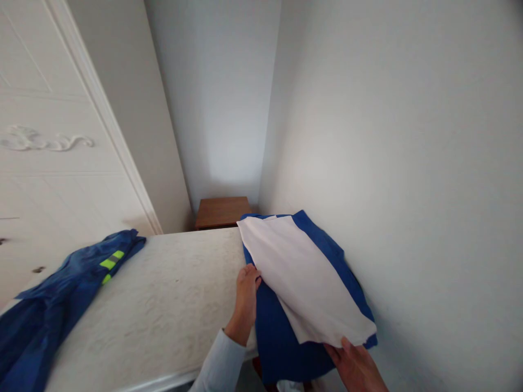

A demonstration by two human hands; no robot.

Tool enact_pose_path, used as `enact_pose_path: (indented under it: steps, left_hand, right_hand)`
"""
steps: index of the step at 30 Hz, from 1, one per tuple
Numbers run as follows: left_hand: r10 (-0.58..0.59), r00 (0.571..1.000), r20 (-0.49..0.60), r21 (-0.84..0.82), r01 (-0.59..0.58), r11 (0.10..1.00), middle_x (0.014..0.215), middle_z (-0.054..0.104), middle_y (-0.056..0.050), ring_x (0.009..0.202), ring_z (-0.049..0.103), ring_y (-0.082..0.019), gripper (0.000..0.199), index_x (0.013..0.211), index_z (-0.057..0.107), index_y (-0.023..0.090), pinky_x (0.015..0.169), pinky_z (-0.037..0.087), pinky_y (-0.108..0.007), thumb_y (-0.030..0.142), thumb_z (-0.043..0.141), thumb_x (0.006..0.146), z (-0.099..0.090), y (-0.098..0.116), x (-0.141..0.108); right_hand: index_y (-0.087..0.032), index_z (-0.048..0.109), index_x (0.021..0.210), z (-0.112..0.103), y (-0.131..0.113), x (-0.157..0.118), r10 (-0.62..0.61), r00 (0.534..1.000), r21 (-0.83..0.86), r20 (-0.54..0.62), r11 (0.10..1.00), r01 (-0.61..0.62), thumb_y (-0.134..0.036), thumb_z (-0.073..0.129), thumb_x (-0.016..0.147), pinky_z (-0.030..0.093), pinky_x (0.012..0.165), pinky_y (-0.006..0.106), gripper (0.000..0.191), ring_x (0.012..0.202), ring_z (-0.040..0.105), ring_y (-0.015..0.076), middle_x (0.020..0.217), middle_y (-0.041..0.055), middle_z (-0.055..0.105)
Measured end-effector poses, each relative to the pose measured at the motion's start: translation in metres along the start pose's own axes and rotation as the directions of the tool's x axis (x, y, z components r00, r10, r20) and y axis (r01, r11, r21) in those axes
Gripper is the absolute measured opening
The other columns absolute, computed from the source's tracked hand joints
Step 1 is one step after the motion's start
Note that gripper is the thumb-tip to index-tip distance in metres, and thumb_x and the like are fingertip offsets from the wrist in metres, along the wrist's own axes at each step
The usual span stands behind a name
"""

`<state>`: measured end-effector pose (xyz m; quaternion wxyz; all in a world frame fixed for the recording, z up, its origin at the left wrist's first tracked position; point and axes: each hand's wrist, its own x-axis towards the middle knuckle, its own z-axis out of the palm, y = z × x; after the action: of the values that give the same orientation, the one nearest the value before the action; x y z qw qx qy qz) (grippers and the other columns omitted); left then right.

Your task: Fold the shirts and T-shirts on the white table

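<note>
A folded pale cloth [302, 267], off-white with a pink tint, lies on top of a blue garment [281, 337] at the table's right end. I cannot make out what kind of clothing either one is. My left hand [247, 283] pinches the pale cloth's left edge, with the fingertips partly tucked behind the fabric. At its near right corner, my right hand [355, 362] grips the hem, thumb on top and fingers underneath. The blue fabric shows around both sides of the pale cloth and hangs over the table's front edge.
On the table [171, 294], blue workwear [77, 283] with yellow-green and grey reflective bands lies at the left. A wooden stand [223, 211] is behind the table. A white wardrobe [69, 114] rises on the left, and a plain wall [400, 152] borders the right.
</note>
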<state>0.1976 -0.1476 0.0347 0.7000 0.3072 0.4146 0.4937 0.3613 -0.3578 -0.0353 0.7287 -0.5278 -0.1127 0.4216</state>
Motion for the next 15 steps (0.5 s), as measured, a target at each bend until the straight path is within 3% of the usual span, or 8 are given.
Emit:
enact_pose_path:
  steps: [4, 6, 8, 11, 13, 15]
  left_hand:
    - [-0.261, 0.953, 0.151, -0.059, 0.272, 0.960, 0.103, 0.067, -0.008, 0.094, 0.063, -0.021, 0.032, 0.092, 0.061, 0.018, 0.082, 0.053, -0.038, 0.032, 0.074, 0.066, 0.000, -0.007, -0.030]
    - [-0.413, 0.884, 0.219, -0.022, 0.428, 0.904, 0.099, 0.068, -0.009, 0.087, 0.064, -0.020, 0.031, 0.092, 0.061, 0.017, 0.077, 0.053, -0.037, 0.029, 0.074, 0.067, 0.003, -0.007, -0.033]
    - [-0.533, 0.803, 0.267, 0.040, 0.543, 0.839, 0.089, 0.067, -0.007, 0.076, 0.063, -0.017, 0.029, 0.090, 0.062, 0.016, 0.070, 0.052, -0.031, 0.026, 0.074, 0.066, 0.007, -0.008, -0.032]
    - [-0.566, 0.748, 0.348, 0.099, 0.571, 0.815, 0.092, 0.070, -0.007, 0.076, 0.064, -0.017, 0.037, 0.097, 0.067, 0.014, 0.069, 0.052, -0.028, 0.028, 0.078, 0.065, 0.010, -0.011, -0.034]
    - [-0.526, 0.748, 0.404, 0.088, 0.541, 0.836, 0.103, 0.072, -0.010, 0.086, 0.066, -0.020, 0.045, 0.105, 0.068, 0.014, 0.078, 0.054, -0.032, 0.030, 0.081, 0.066, 0.009, -0.012, -0.039]
    - [-0.456, 0.777, 0.433, 0.048, 0.485, 0.873, 0.110, 0.072, -0.013, 0.093, 0.067, -0.023, 0.049, 0.109, 0.069, 0.012, 0.084, 0.054, -0.033, 0.032, 0.083, 0.067, 0.005, -0.012, -0.048]
  right_hand:
    - [-0.020, 0.068, 0.124, 0.029, -0.020, -0.009, 0.050, 0.993, -0.041, -0.107, 0.998, -0.055, -0.048, 0.090, 0.062, 0.057, 0.097, 0.042, 0.072, 0.121, 0.064, 0.0321, 0.131, 0.0114, 0.068]
    - [-0.015, 0.069, 0.117, 0.046, -0.035, -0.013, 0.038, 0.981, -0.035, -0.189, 0.998, -0.046, -0.043, 0.093, 0.059, 0.062, 0.087, 0.037, 0.069, 0.115, 0.067, 0.0307, 0.127, 0.0112, 0.070]
    - [-0.017, 0.068, 0.114, 0.060, -0.048, -0.016, 0.034, 0.979, 0.064, -0.201, 0.998, -0.021, -0.037, 0.094, 0.058, 0.064, 0.075, 0.033, 0.066, 0.103, 0.072, 0.0267, 0.121, 0.0072, 0.073]
    - [-0.022, 0.067, 0.106, 0.068, -0.055, -0.018, 0.107, 0.976, 0.246, -0.190, 0.968, -0.058, -0.028, 0.094, 0.056, 0.059, 0.050, 0.022, 0.057, 0.063, 0.071, 0.0146, 0.091, -0.0021, 0.078]
    - [-0.022, 0.066, 0.098, 0.064, -0.049, -0.018, 0.193, 0.961, 0.290, -0.200, 0.948, -0.130, -0.026, 0.095, 0.054, 0.051, 0.040, 0.017, 0.052, 0.046, 0.061, 0.0098, 0.072, -0.0059, 0.074]
    - [-0.022, 0.065, 0.096, 0.054, -0.036, -0.019, 0.254, 0.952, 0.278, -0.169, 0.939, -0.201, -0.028, 0.095, 0.054, 0.050, 0.039, 0.018, 0.051, 0.044, 0.060, 0.0101, 0.068, -0.0055, 0.073]
